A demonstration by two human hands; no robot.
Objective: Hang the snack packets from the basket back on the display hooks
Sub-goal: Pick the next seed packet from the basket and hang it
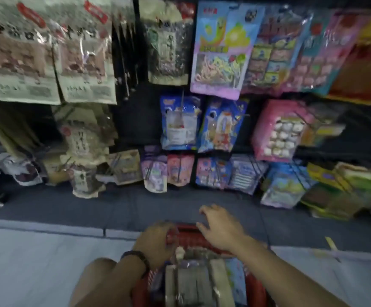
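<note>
A red basket (256, 286) sits low in front of me, filled with several snack packets (199, 282) standing on edge, pale grey ones and a blue one. My left hand (155, 240) is closed around the basket's far-left rim or handle. Over the basket's far edge hovers my right hand (220, 228), fingers spread, holding nothing. Ahead stands the display wall (133, 120) with packets hanging on hooks: beige ones (84, 58) at upper left, blue ones (180, 125) in the middle, a pink one (277, 129) to the right.
A dark base ledge (122, 207) runs under the display, with pale floor tiles (36, 262) in front. More packets crowd the lower rows at left and right. A dark gap without packets shows beside the blue ones.
</note>
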